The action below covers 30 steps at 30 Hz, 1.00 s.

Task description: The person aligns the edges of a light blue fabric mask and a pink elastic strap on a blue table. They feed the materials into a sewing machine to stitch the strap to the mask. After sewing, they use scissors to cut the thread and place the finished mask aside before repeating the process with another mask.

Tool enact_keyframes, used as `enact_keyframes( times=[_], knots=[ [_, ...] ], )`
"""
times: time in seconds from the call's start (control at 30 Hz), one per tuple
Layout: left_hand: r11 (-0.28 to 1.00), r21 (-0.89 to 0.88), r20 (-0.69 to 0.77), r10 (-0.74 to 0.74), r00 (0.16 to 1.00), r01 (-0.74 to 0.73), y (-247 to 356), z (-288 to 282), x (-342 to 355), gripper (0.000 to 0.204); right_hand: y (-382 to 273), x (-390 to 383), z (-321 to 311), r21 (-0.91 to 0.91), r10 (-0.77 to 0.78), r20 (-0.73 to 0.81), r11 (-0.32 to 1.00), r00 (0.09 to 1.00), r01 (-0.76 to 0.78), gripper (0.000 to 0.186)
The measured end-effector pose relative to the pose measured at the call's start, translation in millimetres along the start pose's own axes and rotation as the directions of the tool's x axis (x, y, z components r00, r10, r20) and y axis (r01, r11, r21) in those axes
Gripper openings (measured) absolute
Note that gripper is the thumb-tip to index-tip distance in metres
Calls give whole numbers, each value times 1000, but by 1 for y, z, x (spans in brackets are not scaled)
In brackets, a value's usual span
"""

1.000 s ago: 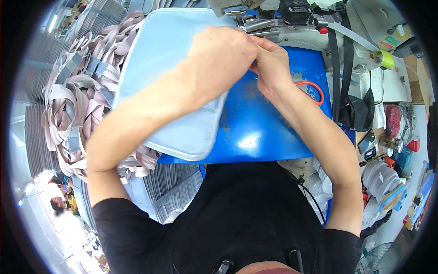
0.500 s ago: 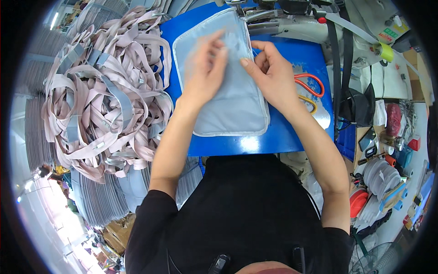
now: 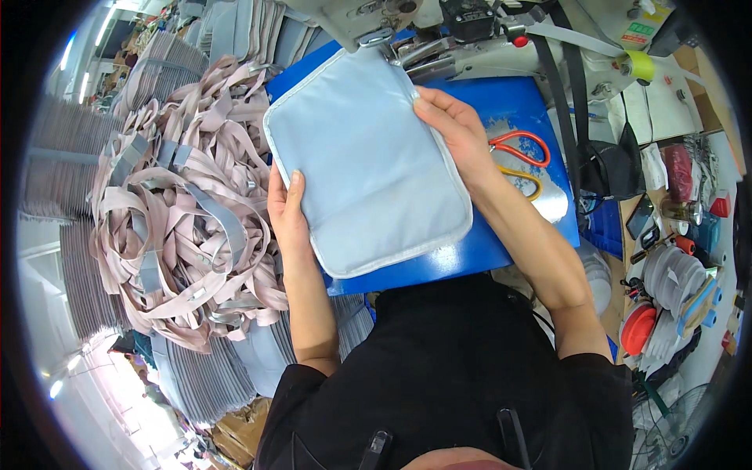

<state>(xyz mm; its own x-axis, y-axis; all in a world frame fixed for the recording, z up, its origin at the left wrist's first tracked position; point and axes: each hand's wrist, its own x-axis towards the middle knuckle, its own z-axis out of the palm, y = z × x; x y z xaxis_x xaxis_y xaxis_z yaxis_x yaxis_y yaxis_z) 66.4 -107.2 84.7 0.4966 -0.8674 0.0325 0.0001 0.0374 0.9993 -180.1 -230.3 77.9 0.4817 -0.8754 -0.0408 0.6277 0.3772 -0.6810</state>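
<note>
From the head, one wide fisheye view looks steeply down past the black shirt [image 3: 439,368], taking in the left hand [image 3: 290,213], right hand [image 3: 457,133] and blue tabletop [image 3: 518,100] at close range

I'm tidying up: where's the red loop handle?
In the head view, the red loop handle lies on the blue tabletop, right of the right hand, just beyond the yellow handle.

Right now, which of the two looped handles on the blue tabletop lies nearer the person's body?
The yellow looped handle. It lies nearer the black shirt; the red looped handle sits farther from the body, just beyond it.
</note>
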Motion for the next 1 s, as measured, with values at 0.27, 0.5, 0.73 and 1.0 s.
enact_keyframes(
  times=[0.27,0.5,0.73,1.0],
  knots=[
    [998,-6,45,64,997,-64,5,-6,42,51,-4,28,-5,-176,-55,-99,984,994,37,33],
    [998,-17,73,66,995,-65,-6,-21,55,46,-51,24,-51,-429,-591,-154,762,792,485,40],
    [998,-13,98,70,993,-69,0,-23,59,51,-51,21,-28,-81,-386,-375,919,843,385,37],
    [997,-28,28,-77,997,78,24,-3,11,57,-1,-22,-9,-591,-186,-32,796,982,132,32]
  ],
)
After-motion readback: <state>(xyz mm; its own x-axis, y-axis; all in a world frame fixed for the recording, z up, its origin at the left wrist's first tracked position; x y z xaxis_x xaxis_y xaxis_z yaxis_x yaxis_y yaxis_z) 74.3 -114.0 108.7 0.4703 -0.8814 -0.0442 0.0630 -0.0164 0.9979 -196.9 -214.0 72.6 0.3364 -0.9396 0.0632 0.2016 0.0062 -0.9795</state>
